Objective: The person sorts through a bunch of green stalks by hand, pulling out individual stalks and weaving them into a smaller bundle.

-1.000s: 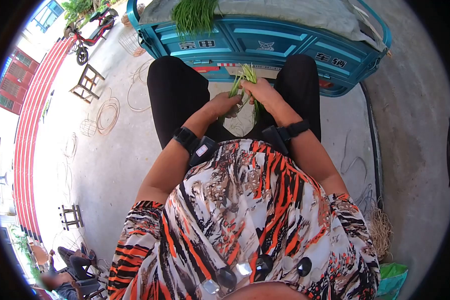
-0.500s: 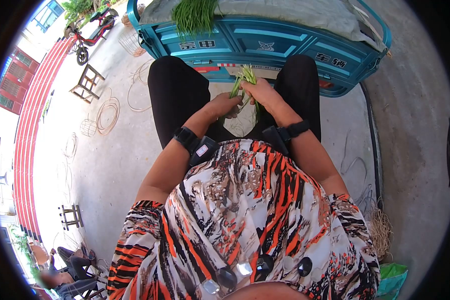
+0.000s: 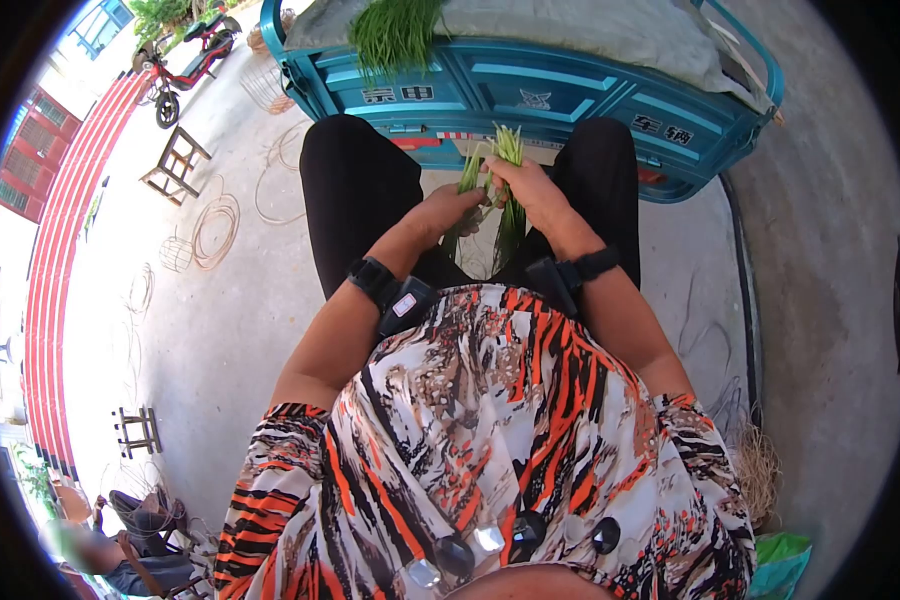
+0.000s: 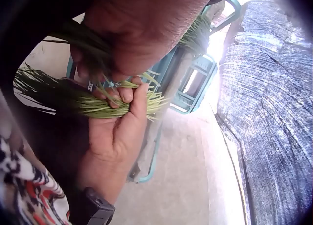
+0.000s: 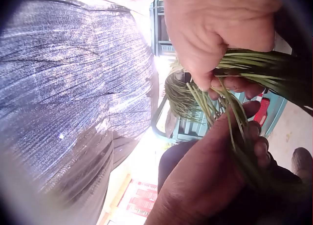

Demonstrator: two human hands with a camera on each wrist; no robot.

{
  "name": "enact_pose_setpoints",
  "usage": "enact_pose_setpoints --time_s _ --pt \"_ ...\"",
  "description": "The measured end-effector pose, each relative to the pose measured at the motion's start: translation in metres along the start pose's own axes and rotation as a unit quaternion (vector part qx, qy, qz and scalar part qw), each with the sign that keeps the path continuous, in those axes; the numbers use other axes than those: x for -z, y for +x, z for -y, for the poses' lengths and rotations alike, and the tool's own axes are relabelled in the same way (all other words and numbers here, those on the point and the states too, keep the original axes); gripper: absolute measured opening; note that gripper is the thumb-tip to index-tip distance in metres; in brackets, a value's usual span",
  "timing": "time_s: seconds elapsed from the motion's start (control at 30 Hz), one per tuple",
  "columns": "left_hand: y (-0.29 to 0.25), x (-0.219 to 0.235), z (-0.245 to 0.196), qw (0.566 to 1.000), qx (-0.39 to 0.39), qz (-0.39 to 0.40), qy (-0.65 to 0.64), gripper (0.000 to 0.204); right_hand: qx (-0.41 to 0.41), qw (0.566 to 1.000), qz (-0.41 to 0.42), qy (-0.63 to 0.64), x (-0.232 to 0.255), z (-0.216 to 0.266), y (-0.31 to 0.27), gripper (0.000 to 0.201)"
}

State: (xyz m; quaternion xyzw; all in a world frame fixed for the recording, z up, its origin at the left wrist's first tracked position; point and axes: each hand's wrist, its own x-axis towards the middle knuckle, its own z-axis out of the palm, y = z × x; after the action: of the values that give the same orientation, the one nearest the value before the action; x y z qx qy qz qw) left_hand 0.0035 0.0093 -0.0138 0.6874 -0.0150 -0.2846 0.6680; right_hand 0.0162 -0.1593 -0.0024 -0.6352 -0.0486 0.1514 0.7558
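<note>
Between the knees, the left hand point(image 3: 451, 211) grips a small bunch of long green stalks point(image 3: 467, 178). Close on its right, the right hand point(image 3: 526, 186) holds a fuller bunch point(image 3: 510, 232), pale ends up and dark blades hanging down. In the left wrist view the right hand point(image 4: 117, 142) curls its fingers and thumb round the bunch point(image 4: 93, 105), pale ends past the thumb. The right wrist view shows the left hand point(image 5: 210, 166) with stalks point(image 5: 237, 122) across its fingers, right beneath the right hand point(image 5: 220, 34).
A teal cart point(image 3: 530, 95) stands ahead, with a green heap point(image 3: 395, 38) hanging over its edge. On the left are a wooden stool point(image 3: 176, 165), wire coils point(image 3: 216, 232), a red scooter point(image 3: 192, 65) and a seated person point(image 3: 135, 560). A green bag point(image 3: 782, 562) lies at lower right.
The hands have moved slightly apart, and the right hand's bunch now hangs more plainly in view. The cart sits slightly lower in the head view.
</note>
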Motion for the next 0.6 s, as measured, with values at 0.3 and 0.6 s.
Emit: enact_pose_setpoints --time_s 0.3,0.6 --pt "-0.003 0.002 -0.009 0.986 -0.025 -0.019 -0.163 0.023 0.061 0.980 -0.094 0.163 -0.006 0.010 0.000 0.023" --pt "-0.007 0.001 -0.012 0.986 -0.053 -0.031 -0.158 0.030 0.068 0.964 -0.118 0.229 0.004 0.015 0.000 0.023"
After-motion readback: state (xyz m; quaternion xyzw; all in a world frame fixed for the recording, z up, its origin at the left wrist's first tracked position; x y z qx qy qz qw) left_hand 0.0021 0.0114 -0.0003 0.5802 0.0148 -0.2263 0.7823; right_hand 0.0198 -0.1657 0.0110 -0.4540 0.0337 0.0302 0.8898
